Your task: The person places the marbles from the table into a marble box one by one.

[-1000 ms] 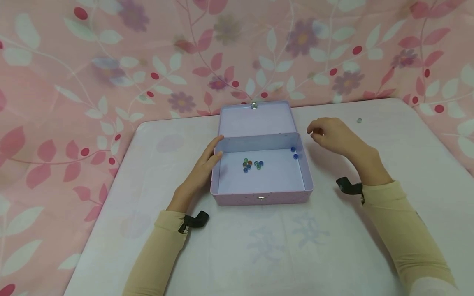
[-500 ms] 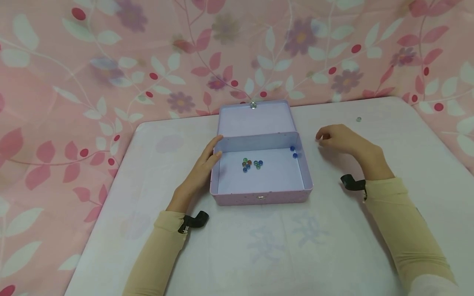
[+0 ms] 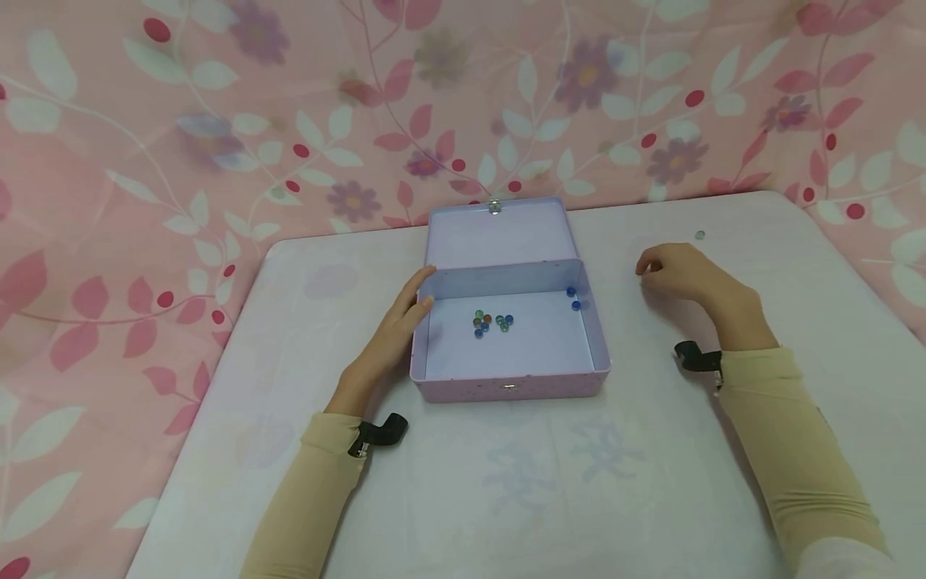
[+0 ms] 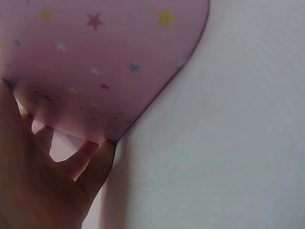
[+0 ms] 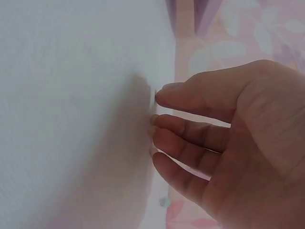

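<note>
A lilac tin box (image 3: 510,389) stands on the table with its hinged lid (image 3: 502,233) thrown back. Inside lie several small glass marbles (image 3: 487,319), green, blue and brown. Two blue marbles (image 3: 575,305) are apart from them by the right wall. My left hand (image 3: 387,338) holds the box at its left side, thumb on the rim and fingers around the back left corner. In the left wrist view the box's wall (image 4: 105,62) is pink with stars. Right of the box, my right hand (image 3: 676,273) hovers, fingers loosely bent and thumb apart; nothing is clearly held.
One pale green marble (image 3: 700,235) lies on the table beyond my right hand, near the back edge. White cloth (image 3: 506,498) covers the table. A pink floral curtain (image 3: 325,104) hangs directly behind it. Each wrist carries a black camera mount (image 3: 385,429).
My right hand has moved to the right, away from the box, and slightly lower in the head view. The left hand, the box and the marbles have stayed put.
</note>
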Motion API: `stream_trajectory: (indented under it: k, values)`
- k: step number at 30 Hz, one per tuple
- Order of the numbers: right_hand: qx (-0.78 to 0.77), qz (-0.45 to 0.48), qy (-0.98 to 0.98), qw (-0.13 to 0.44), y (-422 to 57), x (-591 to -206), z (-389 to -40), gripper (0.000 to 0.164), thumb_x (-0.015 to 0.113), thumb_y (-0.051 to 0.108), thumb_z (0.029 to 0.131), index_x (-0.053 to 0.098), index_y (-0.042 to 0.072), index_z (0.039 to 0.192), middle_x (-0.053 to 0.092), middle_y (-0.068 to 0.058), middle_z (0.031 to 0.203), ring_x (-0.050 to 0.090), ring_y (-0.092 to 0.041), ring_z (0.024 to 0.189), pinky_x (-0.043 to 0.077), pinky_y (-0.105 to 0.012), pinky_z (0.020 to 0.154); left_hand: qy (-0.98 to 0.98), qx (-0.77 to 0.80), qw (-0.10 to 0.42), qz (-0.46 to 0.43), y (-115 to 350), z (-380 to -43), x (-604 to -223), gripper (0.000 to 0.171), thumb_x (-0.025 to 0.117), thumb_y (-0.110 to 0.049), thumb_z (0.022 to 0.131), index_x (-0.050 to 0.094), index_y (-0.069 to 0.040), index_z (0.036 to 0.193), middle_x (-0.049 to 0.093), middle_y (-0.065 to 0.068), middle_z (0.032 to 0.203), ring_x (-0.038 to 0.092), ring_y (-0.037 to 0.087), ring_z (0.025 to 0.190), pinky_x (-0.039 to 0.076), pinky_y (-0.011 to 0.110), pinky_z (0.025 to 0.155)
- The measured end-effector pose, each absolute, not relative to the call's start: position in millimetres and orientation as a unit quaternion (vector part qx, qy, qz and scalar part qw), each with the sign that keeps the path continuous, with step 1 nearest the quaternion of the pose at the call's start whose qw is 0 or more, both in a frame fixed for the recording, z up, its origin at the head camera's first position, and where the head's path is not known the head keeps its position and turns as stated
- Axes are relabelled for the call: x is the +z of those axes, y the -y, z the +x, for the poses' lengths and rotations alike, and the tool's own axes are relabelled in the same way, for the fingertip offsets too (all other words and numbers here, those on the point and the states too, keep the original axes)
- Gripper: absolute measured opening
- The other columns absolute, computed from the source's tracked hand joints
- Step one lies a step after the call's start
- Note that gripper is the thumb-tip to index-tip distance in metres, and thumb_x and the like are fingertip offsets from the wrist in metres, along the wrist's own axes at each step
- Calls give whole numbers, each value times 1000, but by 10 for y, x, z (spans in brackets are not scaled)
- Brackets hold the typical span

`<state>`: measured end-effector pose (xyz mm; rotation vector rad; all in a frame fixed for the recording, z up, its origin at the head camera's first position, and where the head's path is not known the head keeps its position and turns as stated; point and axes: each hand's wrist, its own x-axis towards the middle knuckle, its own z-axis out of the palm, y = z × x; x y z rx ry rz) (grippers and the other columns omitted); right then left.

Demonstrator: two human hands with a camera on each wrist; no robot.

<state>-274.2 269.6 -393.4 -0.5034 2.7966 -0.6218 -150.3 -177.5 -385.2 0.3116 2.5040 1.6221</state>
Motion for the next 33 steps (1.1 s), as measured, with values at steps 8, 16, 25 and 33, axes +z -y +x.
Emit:
stream_trajectory:
  k: [8, 16, 25, 33]
  values:
    - [-200, -159, -960, 110, -2876, -3947, -2789, 36, 43, 6, 86, 67, 2, 112, 62, -25, 114, 54, -38, 106, 43, -57, 94, -834, 537, 71, 104, 1780, -1503, -3860, 56, 39, -32, 107, 20, -25, 159, 13, -5, 168, 6, 18, 156, 9, 50, 127]
    - [-197, -122, -969, 90, -3100, -3966, -2837, 33, 46, 11, 89, 68, 0, 112, 60, -29, 113, 52, -41, 105, 43, -58, 90, -836, 535, 72, 97, 1775, -1508, -3855, 56, 39, -32, 107, 20, -26, 159, 12, -5, 168, 6, 19, 156, 9, 50, 127]
    - [-198, -65, -977, 45, -3375, -4041, -2896, 32, 46, 16, 89, 68, -1, 104, 61, -29, 111, 53, -42, 95, 43, -49, 75, -834, 538, 67, 100, 1771, -1513, -3856, 56, 40, -31, 107, 21, -26, 159, 13, -6, 168, 5, 16, 156, 9, 48, 127]
    - [-210, -31, -975, 66, -3510, -4002, -2915, 42, 45, 20, 90, 57, -7, 119, 53, -37, 121, 46, -52, 106, 42, -64, 85, -832, 540, 70, 103, 1772, -1524, -3867, 56, 40, -31, 107, 21, -25, 159, 13, -6, 168, 5, 17, 156, 8, 50, 127]
